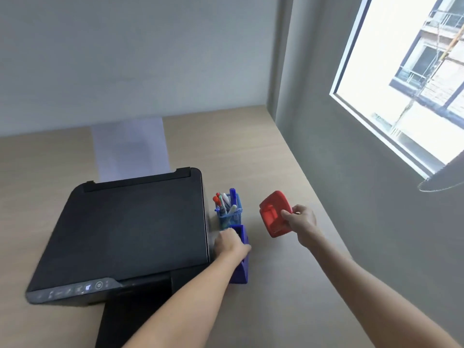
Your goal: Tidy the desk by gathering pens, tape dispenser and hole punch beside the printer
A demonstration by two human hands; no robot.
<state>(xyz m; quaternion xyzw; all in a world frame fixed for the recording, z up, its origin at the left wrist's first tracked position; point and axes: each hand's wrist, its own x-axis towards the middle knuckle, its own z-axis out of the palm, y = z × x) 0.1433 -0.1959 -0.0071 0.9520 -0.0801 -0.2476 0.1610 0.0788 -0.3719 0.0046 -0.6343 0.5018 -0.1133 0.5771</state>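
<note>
A black printer (130, 229) sits on the wooden desk (226, 146). Right beside it stands a blue mesh cup (229, 217) holding several pens (224, 200). In front of the cup, against the printer's right side, is a blue tape dispenser (242, 259). My left hand (229, 243) rests on its top, fingers curled over it. My right hand (300, 218) holds a red hole punch (275, 213) tilted in the air, to the right of the pen cup and above the desk.
A white sheet of paper (130, 149) sticks up from the printer's rear feed. The printer's output tray (130, 315) juts toward me. A grey wall (364, 197) with a window (401, 79) bounds the desk on the right.
</note>
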